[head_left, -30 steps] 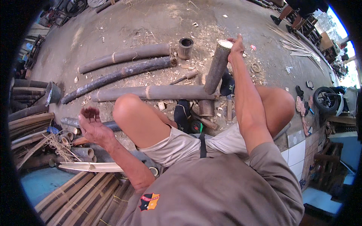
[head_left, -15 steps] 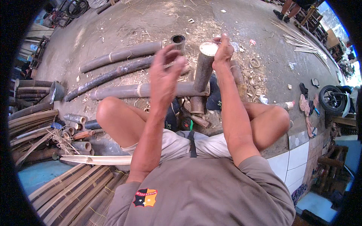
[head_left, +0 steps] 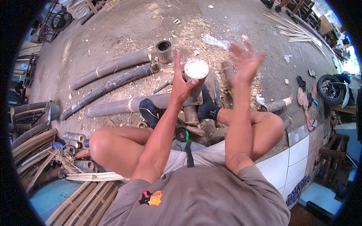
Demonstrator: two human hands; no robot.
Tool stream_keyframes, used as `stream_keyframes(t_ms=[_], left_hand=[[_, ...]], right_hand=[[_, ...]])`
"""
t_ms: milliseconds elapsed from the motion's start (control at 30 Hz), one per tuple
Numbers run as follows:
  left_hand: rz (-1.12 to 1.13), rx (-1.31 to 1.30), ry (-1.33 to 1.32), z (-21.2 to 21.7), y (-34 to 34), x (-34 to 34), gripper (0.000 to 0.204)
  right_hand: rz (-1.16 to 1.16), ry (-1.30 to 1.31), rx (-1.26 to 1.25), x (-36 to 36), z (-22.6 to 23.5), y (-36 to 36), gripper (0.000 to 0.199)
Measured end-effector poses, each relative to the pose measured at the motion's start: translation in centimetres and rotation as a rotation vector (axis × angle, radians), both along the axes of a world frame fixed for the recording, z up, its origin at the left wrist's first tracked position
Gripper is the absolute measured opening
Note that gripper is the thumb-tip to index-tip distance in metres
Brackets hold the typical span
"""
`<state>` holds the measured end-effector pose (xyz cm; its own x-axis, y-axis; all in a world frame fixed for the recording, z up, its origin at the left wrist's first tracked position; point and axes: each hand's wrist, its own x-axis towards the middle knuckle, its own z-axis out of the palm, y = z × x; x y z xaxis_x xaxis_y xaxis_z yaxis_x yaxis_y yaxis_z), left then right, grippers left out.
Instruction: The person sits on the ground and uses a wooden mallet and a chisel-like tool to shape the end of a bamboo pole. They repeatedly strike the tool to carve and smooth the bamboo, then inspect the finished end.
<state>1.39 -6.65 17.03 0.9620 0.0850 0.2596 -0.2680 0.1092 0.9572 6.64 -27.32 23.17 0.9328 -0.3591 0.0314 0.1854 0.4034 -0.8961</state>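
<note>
An upright bamboo tube point(head_left: 198, 83) with a pale round top stands between my feet, tilted slightly, at the end of a long bamboo pole point(head_left: 113, 108) on the ground. My left hand point(head_left: 183, 83) is against or just beside its left side, fingers stretched up and thumb apart across the near side; whether it touches cannot be told. To the right, my right hand point(head_left: 247, 64) is raised with fingers spread, empty and a little blurred. A knife-like blade point(head_left: 216, 91) lies right of the tube, and a dark thin tool point(head_left: 161, 88) rests to its left.
A short hollow bamboo piece point(head_left: 163, 52) stands beyond, near two more poles point(head_left: 113, 67). Wood chips litter the floor. Bamboo strips point(head_left: 81, 201) and stacked tubes lie at left. At right are a wheel point(head_left: 331, 89) and thin sticks point(head_left: 298, 34). Another person's feet point(head_left: 272, 5) show at top right.
My left hand has come right and down to the upright tube. My right hand has left the tube's top and moved right, fingers now spread. The view has shifted.
</note>
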Motion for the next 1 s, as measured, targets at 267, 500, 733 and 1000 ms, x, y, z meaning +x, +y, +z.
stream_keyframes(t_ms=[267,500,733,1000], left_hand=[[0.152,-0.165,-0.011,-1.2,0.8,0.4,0.164],[0.044,-0.155,0.136,0.1,-1.4,0.4,0.155],[0.038,-0.056,0.048,-1.9,-2.3,0.1,0.133],[-0.235,0.125,-0.03,7.7,-4.2,-1.3,0.14]], right_hand=[[0.584,-0.012,-0.237,0.3,-3.5,9.8,0.091],[0.358,-0.24,-0.627,-1.8,-3.5,8.7,0.083],[0.287,-0.024,-0.207,-3.6,-1.8,7.4,0.079],[0.233,-0.271,-0.311,-5.7,3.2,2.4,0.069]])
